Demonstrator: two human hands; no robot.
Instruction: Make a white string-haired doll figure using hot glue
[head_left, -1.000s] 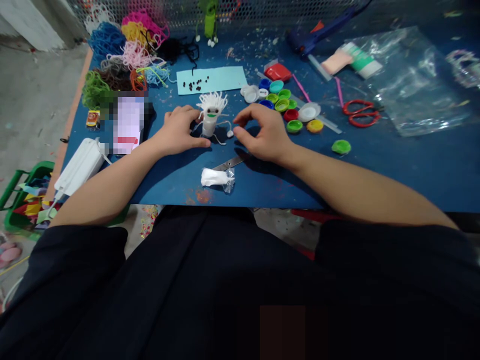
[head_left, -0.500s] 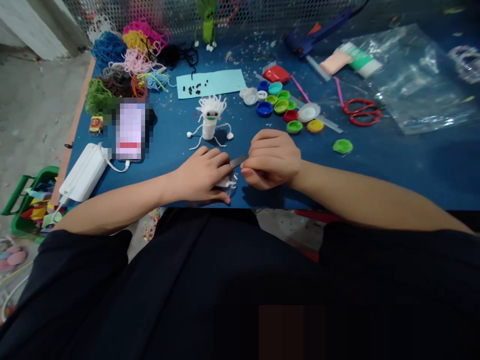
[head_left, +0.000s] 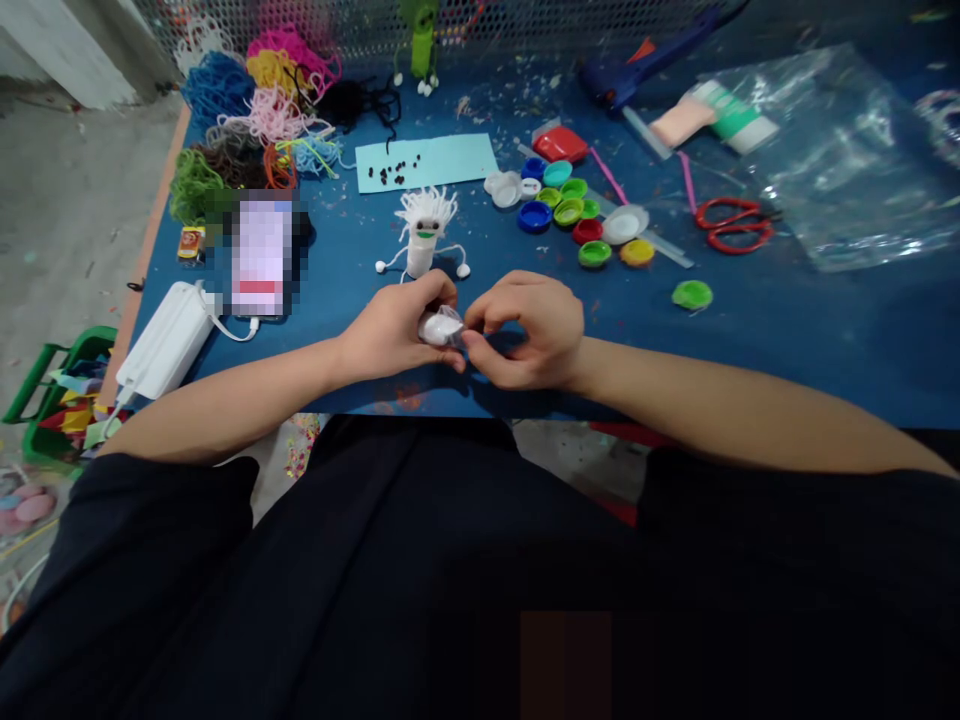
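My left hand (head_left: 401, 322) is closed around a small clear plastic bag of white modelling clay (head_left: 442, 327), just above the table's near edge. My right hand (head_left: 532, 325) pinches thumb to forefinger at the bag's right-hand end, its other fingers curled. Right behind my left hand stands a white yarn-wrapped doll (head_left: 421, 250) with a fringe of white hair, thin arms and a green mouth. Its legs are mostly hidden by my hand.
Clay pots and lids (head_left: 568, 212), red scissors (head_left: 735, 225), a blue glue gun (head_left: 622, 80) and a plastic bag (head_left: 832, 170) lie to the right. Yarn (head_left: 217, 90), a phone (head_left: 260, 255), a power bank (head_left: 169, 340) and a light-blue card (head_left: 427, 163) with black beads occupy the left.
My left hand has turned from palm-down to upright, bringing the bag of white clay into view. The grey strip between my hands no longer shows. My right hand has moved slightly left.
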